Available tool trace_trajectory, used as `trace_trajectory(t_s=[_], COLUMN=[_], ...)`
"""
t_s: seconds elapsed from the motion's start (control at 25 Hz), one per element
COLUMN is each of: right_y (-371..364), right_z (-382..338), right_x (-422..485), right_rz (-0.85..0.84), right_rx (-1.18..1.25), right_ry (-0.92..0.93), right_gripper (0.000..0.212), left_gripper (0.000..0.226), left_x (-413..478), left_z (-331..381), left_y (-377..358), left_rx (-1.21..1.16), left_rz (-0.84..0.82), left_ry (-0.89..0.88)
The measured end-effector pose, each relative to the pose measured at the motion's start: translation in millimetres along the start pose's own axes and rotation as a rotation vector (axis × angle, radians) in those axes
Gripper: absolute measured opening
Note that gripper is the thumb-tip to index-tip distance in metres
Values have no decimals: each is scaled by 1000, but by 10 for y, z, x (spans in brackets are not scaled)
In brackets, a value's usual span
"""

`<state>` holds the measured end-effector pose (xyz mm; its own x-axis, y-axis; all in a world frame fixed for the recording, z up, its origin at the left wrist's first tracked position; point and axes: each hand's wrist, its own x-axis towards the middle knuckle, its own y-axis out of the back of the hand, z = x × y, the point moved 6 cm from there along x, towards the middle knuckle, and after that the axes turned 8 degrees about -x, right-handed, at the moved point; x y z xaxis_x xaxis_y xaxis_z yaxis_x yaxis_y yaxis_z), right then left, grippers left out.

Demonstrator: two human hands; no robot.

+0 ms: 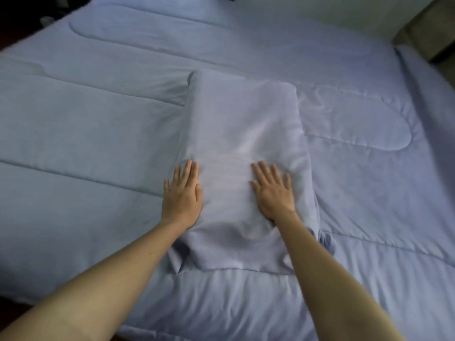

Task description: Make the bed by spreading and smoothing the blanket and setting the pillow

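Head view: pillow (243, 134) lies on spread blanket (86, 124) — your left hand (182, 196) flat on its left edge, right hand (273, 191) flat on top, fingers straight.

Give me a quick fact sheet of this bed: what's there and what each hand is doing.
Blanket: pale blue, spread out wide, lightly wrinkled
Pillow: same colour, lying on the blanket
Left hand: flat, fingers straight, on the pillow's left edge
Right hand: flat, fingers straight, pressing the pillow's top
Stage: likely smoothing the pillow
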<state>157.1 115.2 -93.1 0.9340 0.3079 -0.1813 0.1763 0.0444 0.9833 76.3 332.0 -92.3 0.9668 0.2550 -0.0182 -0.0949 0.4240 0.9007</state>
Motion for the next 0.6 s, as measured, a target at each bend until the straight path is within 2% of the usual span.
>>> trace_trajectory(t_s=[0.12,0.24,0.36,0.4,0.48,0.56,0.6], right_y=[79,63,-2,-16,-54,-82,-106], right_z=[471,884,991,978,985,1039,1073], right_x=[55,29,-71,-127,-198,-172,-142], right_rz=[10,-79,-110,-100,-78,-40,-19], right_rx=[47,228,541,592,617,626,638], right_ry=[-128,-310,-466,-503,-574,-603,-600], right_gripper=[52,55,72,75,76,78,78], left_gripper=[68,63,60,60,56,55,57], left_x=[-19,4,215,337,581,735,800], left_z=[23,75,545,781,1290,1582,1585], left_y=[28,144,219,153,-145,-501,-607], left_rx=[23,59,114,76,33,86,135], left_rz=[-22,32,139,107,-125,-347,-382], left_ry=[8,32,-142,-215,-306,-333,-323])
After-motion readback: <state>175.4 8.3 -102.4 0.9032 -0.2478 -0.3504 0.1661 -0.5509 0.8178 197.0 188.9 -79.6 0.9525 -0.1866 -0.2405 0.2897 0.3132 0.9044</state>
